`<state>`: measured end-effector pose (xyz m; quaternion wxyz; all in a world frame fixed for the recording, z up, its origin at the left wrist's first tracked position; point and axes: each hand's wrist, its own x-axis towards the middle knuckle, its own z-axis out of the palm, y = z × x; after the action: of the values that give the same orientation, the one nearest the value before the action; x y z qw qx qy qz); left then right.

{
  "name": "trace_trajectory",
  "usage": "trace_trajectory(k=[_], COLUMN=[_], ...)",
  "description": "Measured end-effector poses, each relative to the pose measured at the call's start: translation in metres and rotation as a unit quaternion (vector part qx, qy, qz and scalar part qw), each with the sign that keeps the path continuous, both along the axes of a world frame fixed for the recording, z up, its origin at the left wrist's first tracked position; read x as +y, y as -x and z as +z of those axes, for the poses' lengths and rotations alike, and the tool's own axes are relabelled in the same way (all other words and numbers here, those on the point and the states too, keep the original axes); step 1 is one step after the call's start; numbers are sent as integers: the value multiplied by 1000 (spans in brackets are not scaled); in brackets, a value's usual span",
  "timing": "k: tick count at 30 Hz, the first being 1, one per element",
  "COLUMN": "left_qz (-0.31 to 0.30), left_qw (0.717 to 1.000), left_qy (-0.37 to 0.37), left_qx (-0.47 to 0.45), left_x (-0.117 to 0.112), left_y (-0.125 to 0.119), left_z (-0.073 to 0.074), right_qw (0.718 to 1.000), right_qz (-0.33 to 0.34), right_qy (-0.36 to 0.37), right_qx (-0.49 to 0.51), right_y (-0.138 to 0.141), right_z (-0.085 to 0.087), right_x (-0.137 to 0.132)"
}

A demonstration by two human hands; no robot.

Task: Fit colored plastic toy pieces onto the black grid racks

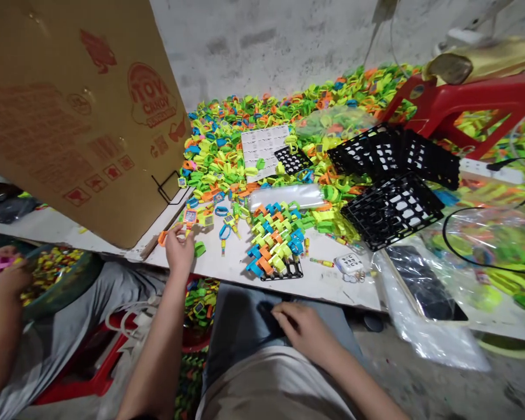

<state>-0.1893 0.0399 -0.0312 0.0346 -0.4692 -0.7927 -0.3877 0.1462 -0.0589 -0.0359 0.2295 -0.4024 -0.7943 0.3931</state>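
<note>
My left hand [179,249] is closed at the table's front edge, its fingertips pinching an orange toy watch [189,216] with a square picture face. Beside it on the tabletop lie a green watch strap [200,249], a blue toy watch [224,232] and other loose bands. My right hand [298,328] rests over my lap, loosely bent with nothing in it. In front of me a stack of interlocked colored toy watches [273,239] stands on a black plastic grid tray [294,269].
A large cardboard box [83,116] stands at left. Loose watches [262,108] heap along the wall. Black grid trays [394,210], a phone [422,280] and a red stool [468,105] are at right. A co-worker's hands [4,274] are beside a candy basin [61,291].
</note>
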Motion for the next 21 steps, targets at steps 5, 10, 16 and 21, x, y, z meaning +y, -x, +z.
trace_trajectory(k=[5, 10, 16, 21], left_qz=[10, -93, -437, -385], left_qw=[998, 963, 804, 865], left_qy=[-53, -141, 179, 239], left_qx=[39, -210, -361, -214], left_x=[-2, -32, -97, -98], left_y=[7, -32, -139, -161], left_z=[15, 44, 54, 54], right_qw=[1000, 992, 956, 923], right_qz=[8, -49, -55, -181], right_qy=[8, 61, 146, 202], right_qx=[1, 98, 249, 272], right_y=[0, 7, 21, -1], right_z=[-5, 3, 20, 7], right_x=[-1, 2, 0, 13])
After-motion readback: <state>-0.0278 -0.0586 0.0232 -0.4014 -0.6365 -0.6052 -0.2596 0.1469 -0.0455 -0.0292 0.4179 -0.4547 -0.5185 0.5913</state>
